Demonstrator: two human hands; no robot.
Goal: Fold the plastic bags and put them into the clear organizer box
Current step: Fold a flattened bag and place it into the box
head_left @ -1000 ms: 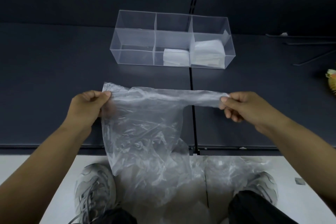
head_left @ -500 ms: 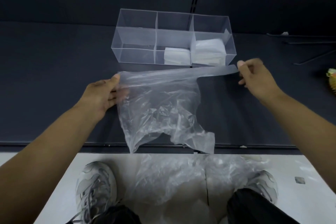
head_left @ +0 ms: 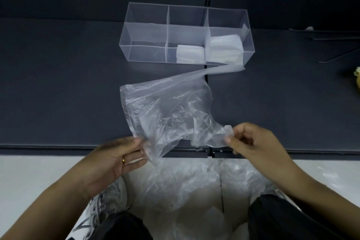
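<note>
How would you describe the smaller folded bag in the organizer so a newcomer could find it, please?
On the dark shelf stands a clear organizer box with three sections. The smaller folded bag lies in the middle one, lower and flatter than the stack in the right section.

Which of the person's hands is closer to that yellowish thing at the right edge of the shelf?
Right. The right hand is below and left of the yellowish thing; the left hand lies farther left, across the plastic bag.
</note>
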